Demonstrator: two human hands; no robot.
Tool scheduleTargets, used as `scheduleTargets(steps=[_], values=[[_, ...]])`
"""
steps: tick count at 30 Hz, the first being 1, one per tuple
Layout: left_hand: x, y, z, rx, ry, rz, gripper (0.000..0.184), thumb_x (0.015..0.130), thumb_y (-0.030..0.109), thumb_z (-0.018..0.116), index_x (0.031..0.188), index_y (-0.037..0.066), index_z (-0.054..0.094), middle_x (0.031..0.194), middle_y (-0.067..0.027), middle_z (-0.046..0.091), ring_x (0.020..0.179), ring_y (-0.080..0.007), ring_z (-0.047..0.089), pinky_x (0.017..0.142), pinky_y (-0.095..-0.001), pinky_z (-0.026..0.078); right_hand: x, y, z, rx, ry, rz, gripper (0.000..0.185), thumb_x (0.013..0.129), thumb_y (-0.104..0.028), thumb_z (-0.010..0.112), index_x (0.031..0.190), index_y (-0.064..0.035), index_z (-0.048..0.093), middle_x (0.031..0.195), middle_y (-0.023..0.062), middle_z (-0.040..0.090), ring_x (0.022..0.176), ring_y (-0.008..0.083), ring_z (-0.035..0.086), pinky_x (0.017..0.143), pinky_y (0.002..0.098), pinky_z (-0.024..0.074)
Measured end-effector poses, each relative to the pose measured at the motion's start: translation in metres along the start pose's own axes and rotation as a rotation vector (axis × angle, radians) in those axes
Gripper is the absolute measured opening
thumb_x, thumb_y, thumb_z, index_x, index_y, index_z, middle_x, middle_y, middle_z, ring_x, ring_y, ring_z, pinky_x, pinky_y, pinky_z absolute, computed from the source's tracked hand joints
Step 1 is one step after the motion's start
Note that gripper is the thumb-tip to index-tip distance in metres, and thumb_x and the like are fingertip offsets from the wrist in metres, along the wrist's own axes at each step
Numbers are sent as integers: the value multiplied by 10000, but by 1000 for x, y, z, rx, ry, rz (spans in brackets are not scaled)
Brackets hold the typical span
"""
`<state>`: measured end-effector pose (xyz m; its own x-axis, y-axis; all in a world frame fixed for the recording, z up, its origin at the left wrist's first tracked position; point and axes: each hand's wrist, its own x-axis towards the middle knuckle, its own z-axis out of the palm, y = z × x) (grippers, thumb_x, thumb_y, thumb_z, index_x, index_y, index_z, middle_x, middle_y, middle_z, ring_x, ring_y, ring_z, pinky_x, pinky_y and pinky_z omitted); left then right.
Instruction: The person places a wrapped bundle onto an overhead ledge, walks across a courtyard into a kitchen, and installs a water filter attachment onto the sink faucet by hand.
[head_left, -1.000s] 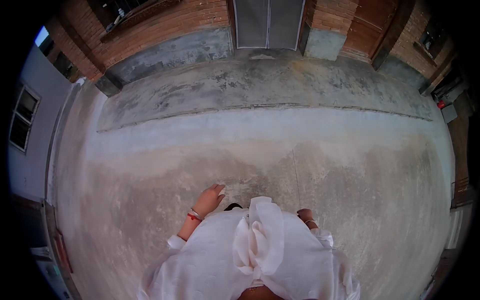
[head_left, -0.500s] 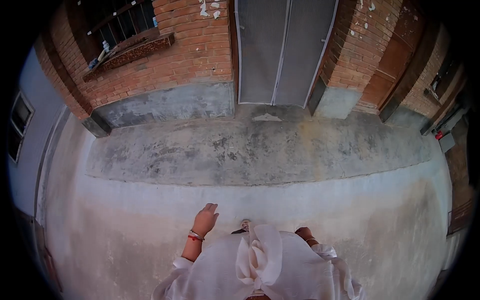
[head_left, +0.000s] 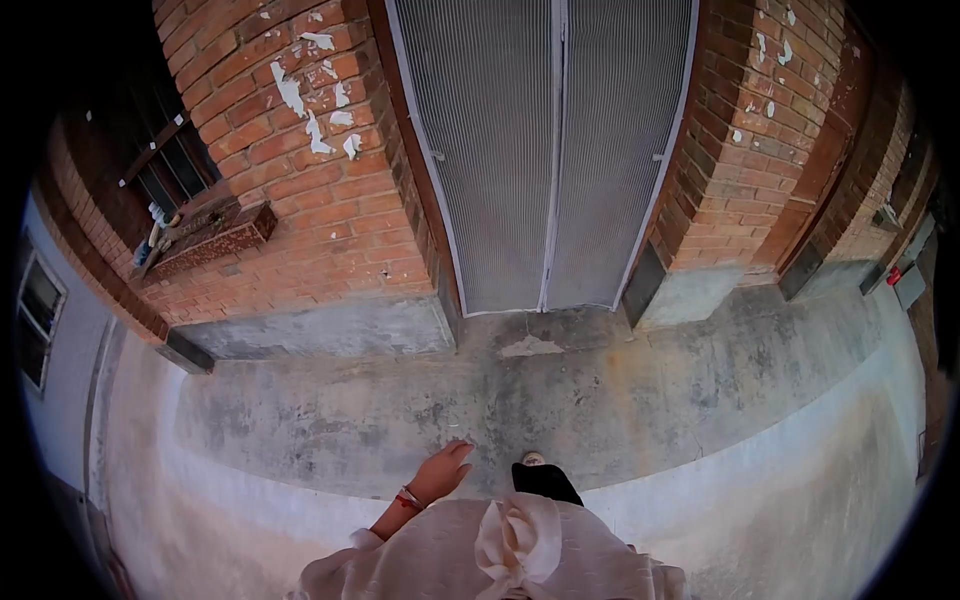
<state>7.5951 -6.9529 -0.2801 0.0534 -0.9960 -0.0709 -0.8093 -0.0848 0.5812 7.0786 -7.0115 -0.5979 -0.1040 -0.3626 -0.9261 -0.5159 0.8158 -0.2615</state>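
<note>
The left hand hung empty, loosely spread; the right hand had left view, its grip untellable. The double door stood nearer.

1. I see the person nearer the screen door now; it looms larger.
2. Shoe and dark trouser leg now out front, over the concrete ledge.
3. Left hand: over lower ground a second ago, now over ledge.
4. Right hand gone from sight, probably behind the blouse.
</note>
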Motion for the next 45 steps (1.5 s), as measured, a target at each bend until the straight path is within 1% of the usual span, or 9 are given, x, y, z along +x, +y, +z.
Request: scheduleTargets(steps=[5,8,13,16,18,20,30,39,45], values=[[113,20,-63,-38,-108,-2,440,873,191,615,1278,62,501,1299,-140,498,1100,-350,562,881,-421,496,68,-209,-16,-473,-65,-429,230,915,-138,492,883,-75,711,605,75,662,468,158,603,422,335,480],[167,44,-117,-36,39,13,433,858,141,623,1267,61,506,1295,-140,499,1075,-358,573,872,-426,499,1,-409,-26,18,-3,-492,150,880,-72,546,913,-22,684,663,112,663,454,175,587,388,313,460],[248,30,-181,16,264,88,400,829,79,633,1216,35,542,1250,-145,530,1048,-354,587,861,-417,509,-83,-734,-29,7,258,-1408,127,904,-72,557,900,-1,663,638,54,630,484,107,560,438,270,444],[304,2,-209,47,403,79,374,821,49,630,1188,29,564,1218,-155,560,1033,-347,597,858,-401,515,-179,-893,-25,64,260,-1681,141,928,-81,546,946,11,652,670,38,613,522,91,520,501,262,434],[334,-20,-224,42,453,67,357,821,44,627,1174,30,577,1196,-159,577,1023,-347,602,854,-398,517,-247,-971,-25,-25,410,-1792,125,896,-79,564,964,-4,638,778,157,659,673,247,658,627,336,505],[380,-41,-246,32,508,91,334,824,41,623,1156,29,592,1165,-162,597,1011,-348,608,848,-395,520,-291,-1032,-21,-7,507,-1964,116,893,-75,562,955,-3,628,817,182,654,697,283,661,635,350,505],[564,-60,-377,-179,654,211,234,848,9,592,1078,29,629,1047,-121,644,913,-312,647,769,-374,535,-319,-1157,-7,-64,601,-2010,53,819,-55,582,821,-34,630,635,96,584,533,174,569,523,292,454],[779,22,-470,-119,889,804,205,811,25,645,1015,22,669,943,-107,668,762,-258,664,651,-337,548,-312,-1208,-6,54,638,-2108,33,780,-33,611,767,-19,637,566,40,561,481,88,535,473,230,419],[870,-5,-489,263,1016,774,170,806,83,661,972,48,657,837,-69,639,712,-224,641,612,-319,518,-297,-1263,-44,182,151,-1920,57,809,-12,589,839,-9,637,575,47,568,516,89,566,503,234,445]])
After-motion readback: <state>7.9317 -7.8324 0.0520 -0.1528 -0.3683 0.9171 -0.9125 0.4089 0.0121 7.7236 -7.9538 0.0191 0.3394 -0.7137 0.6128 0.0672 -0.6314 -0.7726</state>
